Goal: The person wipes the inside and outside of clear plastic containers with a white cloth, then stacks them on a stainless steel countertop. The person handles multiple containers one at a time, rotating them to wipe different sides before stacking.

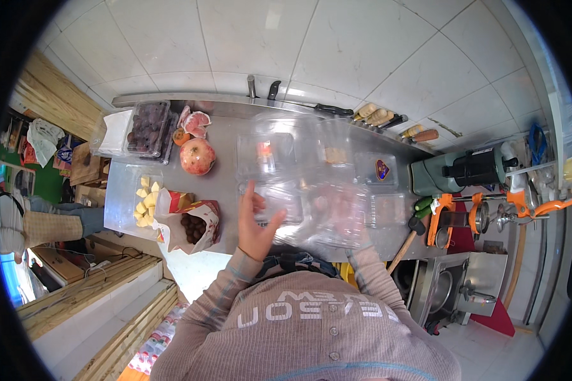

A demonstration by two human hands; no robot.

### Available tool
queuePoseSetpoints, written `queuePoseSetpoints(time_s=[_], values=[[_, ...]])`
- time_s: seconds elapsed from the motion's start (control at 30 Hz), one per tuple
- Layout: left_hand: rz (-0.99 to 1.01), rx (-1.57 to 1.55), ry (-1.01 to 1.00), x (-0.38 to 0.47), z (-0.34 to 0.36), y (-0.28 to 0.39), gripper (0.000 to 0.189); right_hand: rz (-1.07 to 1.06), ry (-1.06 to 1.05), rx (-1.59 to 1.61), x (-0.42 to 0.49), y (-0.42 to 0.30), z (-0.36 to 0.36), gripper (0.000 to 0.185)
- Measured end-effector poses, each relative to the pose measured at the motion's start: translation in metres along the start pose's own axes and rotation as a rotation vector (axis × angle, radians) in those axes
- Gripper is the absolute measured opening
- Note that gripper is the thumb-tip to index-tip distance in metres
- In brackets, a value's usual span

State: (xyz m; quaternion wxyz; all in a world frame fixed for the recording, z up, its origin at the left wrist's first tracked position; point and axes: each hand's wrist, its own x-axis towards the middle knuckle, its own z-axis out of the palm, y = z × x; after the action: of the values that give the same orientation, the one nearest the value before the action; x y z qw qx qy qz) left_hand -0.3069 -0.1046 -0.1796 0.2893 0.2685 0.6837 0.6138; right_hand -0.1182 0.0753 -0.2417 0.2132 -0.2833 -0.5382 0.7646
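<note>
Clear plastic clamshell containers (314,205), blurred by motion, lie across the middle of the stainless steel counter in front of me. My left hand (260,221) is raised at their left edge, fingers apart and thumb spread, with nothing in its grasp. Behind and under the clear plastic, my right hand (345,207) shows only as a blur; it seems to be on the containers, but its grip is not readable. Left of my left hand are a paper bag of brown round nuts (194,227), pale yellow fruit chunks (148,202) in a clear tray and a pomegranate (198,156).
Boxed dark grapes (148,128) stand at the back left beside peeled citrus (195,122). Knives (333,110) line the wall edge. A green juicer (438,174), an orange manual press (441,221), cucumbers (423,207) and a mallet (407,240) are at the right. A person (43,224) stands far left.
</note>
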Motion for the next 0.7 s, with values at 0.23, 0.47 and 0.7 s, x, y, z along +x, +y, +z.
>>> queuePoseSetpoints(time_s=[0.23,0.47,0.7], values=[[0.016,0.377,0.206,0.022,-0.027,-0.059,0.057,0.342,-0.016,0.84,0.021,0.049,-0.001,0.036],[-0.123,0.036,-0.009,0.023,-0.021,-0.04,0.053,0.069,0.062,0.371,0.019,0.066,-0.007,0.04],[0.013,0.086,0.064,0.011,-0.012,0.001,0.068,-0.075,0.132,0.062,0.012,0.045,-0.021,0.032]])
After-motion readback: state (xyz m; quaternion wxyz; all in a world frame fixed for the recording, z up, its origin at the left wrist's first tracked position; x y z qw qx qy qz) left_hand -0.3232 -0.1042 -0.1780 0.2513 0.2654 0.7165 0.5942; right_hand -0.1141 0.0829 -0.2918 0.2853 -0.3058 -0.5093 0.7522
